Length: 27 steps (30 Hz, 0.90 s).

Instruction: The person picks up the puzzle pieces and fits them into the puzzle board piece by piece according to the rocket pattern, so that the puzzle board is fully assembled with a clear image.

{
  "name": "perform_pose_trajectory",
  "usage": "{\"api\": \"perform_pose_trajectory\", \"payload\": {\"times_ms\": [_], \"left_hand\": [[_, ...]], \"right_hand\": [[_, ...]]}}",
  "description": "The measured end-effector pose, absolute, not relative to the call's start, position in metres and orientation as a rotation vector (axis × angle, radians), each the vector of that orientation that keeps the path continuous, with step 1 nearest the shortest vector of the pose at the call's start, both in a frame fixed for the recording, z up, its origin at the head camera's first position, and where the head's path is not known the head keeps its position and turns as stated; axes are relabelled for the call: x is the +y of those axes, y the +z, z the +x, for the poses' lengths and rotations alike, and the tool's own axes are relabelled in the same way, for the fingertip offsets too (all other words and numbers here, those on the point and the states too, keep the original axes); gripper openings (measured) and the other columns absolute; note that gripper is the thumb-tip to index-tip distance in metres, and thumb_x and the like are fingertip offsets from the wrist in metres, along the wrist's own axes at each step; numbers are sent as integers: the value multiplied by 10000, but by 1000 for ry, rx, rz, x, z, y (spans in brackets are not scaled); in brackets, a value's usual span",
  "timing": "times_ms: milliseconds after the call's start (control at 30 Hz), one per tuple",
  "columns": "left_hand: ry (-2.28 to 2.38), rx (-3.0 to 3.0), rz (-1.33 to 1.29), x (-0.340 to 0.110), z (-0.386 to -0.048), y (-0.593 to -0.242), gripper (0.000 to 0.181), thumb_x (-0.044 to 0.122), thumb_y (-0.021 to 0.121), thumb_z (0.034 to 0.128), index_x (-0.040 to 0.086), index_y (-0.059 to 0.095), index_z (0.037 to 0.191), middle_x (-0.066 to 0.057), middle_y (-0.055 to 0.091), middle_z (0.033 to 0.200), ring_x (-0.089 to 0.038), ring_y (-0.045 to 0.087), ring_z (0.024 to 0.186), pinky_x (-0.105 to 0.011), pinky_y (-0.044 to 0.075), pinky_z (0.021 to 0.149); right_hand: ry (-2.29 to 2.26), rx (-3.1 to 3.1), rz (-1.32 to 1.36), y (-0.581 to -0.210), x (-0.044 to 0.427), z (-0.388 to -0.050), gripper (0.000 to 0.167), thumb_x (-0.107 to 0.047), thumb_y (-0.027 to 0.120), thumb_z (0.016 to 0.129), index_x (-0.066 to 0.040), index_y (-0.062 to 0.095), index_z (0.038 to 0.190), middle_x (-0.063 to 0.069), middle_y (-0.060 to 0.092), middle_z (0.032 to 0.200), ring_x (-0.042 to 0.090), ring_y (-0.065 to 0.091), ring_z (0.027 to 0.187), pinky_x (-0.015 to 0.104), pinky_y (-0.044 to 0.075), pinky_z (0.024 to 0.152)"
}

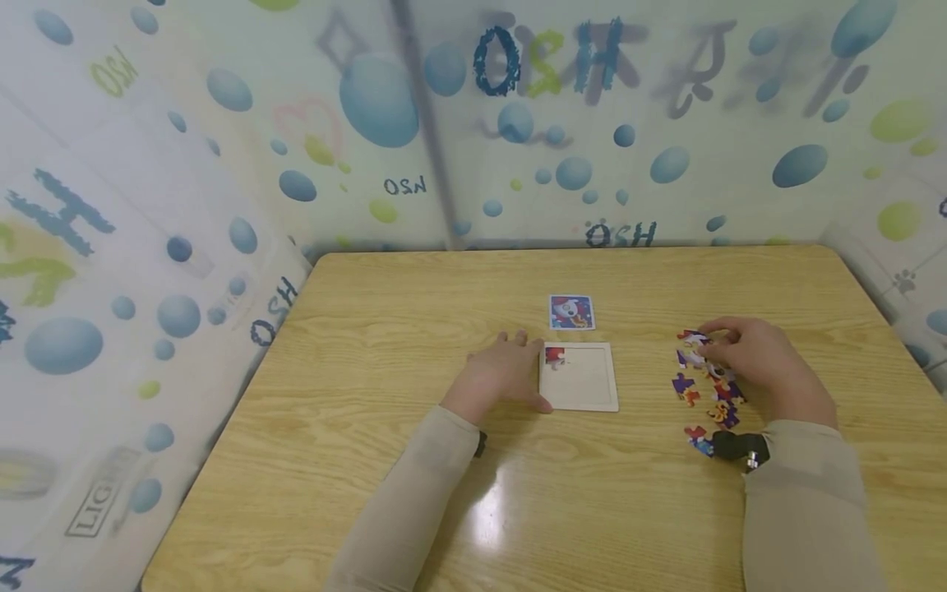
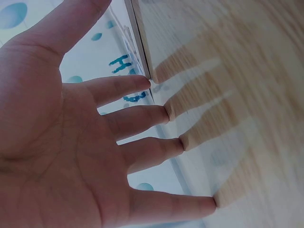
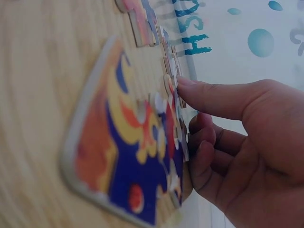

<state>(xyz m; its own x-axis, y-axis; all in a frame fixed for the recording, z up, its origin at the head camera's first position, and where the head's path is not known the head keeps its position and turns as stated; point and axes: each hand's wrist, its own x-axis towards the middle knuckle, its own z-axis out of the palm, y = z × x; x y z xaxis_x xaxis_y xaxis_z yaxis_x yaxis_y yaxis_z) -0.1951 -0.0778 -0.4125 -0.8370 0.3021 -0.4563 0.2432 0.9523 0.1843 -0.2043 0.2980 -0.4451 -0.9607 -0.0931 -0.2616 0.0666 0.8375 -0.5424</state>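
Near the middle of the table lies a square white puzzle tray (image 1: 584, 409), with a red puzzle piece (image 1: 554, 355) in its upper left corner. My left hand (image 1: 501, 374) is spread at the tray's left edge, thumb by the lower corner; in the left wrist view its straight fingers (image 2: 137, 116) touch the tabletop. To the right, my right hand (image 1: 765, 362) bends over a cluster of loose puzzle pieces (image 1: 725, 391). Its thumb (image 3: 213, 97) touches a piece while the other fingers curl beside the pile. Whether a piece is pinched I cannot tell.
A small square picture card (image 1: 571, 312) lies just behind the tray. Closest to the right wrist strap (image 1: 740, 446) are a few more puzzle pieces (image 1: 698, 438). Patterned curtain-like walls (image 1: 518, 164) border the wooden table (image 1: 385, 329) at the back and sides.
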Motion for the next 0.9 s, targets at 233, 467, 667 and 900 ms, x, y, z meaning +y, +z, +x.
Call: {"api": "perform_pose_trajectory", "payload": {"times_ms": [233,467,667,900], "left_hand": [[168,2612,393,-78,-195,-415,1115,601,882,804,263,304,1695,-78,172,1805,-405,155,1670,-846,281,1182],[162,2617,397,-77,-195,-416,1114,608,878,804,259,306,1695,-82,177,1805,-406,165,1668,-845,289,1178],[161,2618,396,-78,-195,-416,1118,613,873,808,260,296,1698,-84,174,1804,-405,161,1669,-846,282,1180],[158,2612,389,-78,-195,-414,1118,605,875,810,262,291,1699,-84,170,1805,-399,158,1670,-838,283,1188]], "right_hand": [[-848,2749,-14,-447,297,-203,536,-303,650,1051,1,554,1482,133,655,970,225,561,796,308,438,670],[-850,2743,-9,-447,297,-202,563,-312,651,1056,10,535,1503,148,668,987,227,573,792,306,443,671],[-869,2703,26,-445,297,-203,569,-302,664,1053,12,531,1510,228,667,1103,252,617,847,293,483,682],[-843,2698,37,-444,296,-207,536,-289,671,1044,-5,555,1483,225,634,1103,263,611,853,294,467,682]]}}
